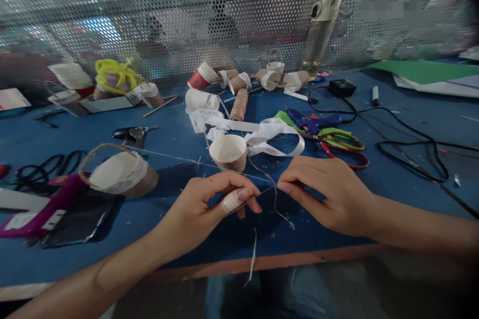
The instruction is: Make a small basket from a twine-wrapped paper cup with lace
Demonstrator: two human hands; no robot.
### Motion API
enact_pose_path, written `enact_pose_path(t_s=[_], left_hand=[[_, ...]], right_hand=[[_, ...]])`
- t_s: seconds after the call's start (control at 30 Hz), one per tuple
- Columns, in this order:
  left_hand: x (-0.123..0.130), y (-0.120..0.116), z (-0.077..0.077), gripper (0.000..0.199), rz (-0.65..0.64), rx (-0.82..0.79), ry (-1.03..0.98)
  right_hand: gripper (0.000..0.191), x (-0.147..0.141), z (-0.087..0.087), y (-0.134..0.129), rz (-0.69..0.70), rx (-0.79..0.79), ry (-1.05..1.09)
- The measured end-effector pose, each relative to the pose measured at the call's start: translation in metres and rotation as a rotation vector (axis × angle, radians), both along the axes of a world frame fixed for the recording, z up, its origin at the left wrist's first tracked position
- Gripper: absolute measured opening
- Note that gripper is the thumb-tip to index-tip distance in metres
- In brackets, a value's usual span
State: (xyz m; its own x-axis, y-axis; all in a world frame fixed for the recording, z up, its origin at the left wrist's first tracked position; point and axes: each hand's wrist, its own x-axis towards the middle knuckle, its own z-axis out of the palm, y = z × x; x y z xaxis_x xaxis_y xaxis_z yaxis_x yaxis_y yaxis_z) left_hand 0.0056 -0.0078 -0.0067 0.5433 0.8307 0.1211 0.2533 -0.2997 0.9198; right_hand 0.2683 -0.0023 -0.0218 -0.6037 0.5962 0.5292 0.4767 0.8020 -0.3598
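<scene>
My left hand (224,197), with a bandage on its thumb, pinches a thin strand near the table's front edge. To its right, my right hand (322,192) has thumb and index finger pressed together on a thin thread (267,190). A brown twine end (276,199) hangs between the hands. Just beyond them stands a small twine-wrapped paper cup (228,153), open side up. A handled cup with lace trim (127,174) lies tilted at the left. White ribbon (277,139) curls behind the upright cup.
Scissors (342,140) and a blue glue gun (312,120) lie right of the ribbon. Behind are a twine roll (239,104), several wrapped cups and a bottle (320,35) by the mesh panel (232,15). A purple tool (48,207) rests at left; black cables (407,129) cross the right.
</scene>
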Motion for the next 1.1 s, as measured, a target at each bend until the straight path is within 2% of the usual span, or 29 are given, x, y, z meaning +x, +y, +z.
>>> enact_pose_path(t_s=[0.3, 0.5, 0.77, 1.0, 1.1], left_hand=[[-0.001, 0.0, 0.002, 0.011, 0.038, 0.117, 0.032], [-0.005, 0.0, 0.002, 0.01, 0.044, 0.29, 0.157], [-0.011, -0.001, -0.006, 0.014, -0.039, 0.771, 0.252], [-0.006, -0.001, 0.004, 0.018, 0.067, 1.156, 0.367], [-0.009, 0.003, 0.0, 0.025, 0.104, 1.176, 0.442]], right_hand=[[0.015, 0.0, -0.002, 0.001, -0.012, 0.001, -0.007], [0.015, 0.001, -0.001, 0.001, -0.025, -0.01, -0.007], [0.017, 0.0, 0.0, 0.002, -0.044, 0.02, -0.017], [0.016, 0.0, -0.003, 0.003, -0.026, 0.046, -0.053], [0.016, -0.001, -0.005, 0.003, -0.003, 0.087, -0.069]])
